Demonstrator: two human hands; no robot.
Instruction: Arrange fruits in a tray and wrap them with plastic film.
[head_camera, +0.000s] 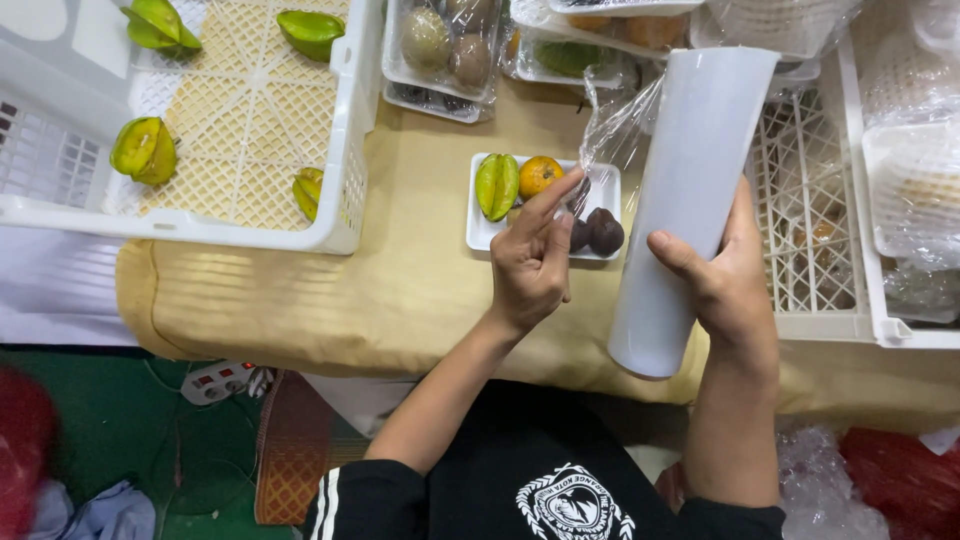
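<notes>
While the cling-film roll (688, 200) was gripped upright-tilted by the right hand (725, 285), fingers closed around its white tube, a loose film sheet (612, 130) was pinched between thumb and forefinger of the left hand (530, 262). Directly beneath the film, a small white tray (482, 232) was seen on the tan table (330, 300), loaded with a starfruit piece (497, 186), an orange fruit (540, 175) and dark fruits (598, 232). A white crate (345, 150) with starfruit was noted left; wrapped trays (440, 50) behind.

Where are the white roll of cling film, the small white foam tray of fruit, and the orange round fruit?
white roll of cling film (690, 190), head view, middle of roll
small white foam tray of fruit (478, 232), head view, left rim
orange round fruit (540, 174), head view, its top
</notes>
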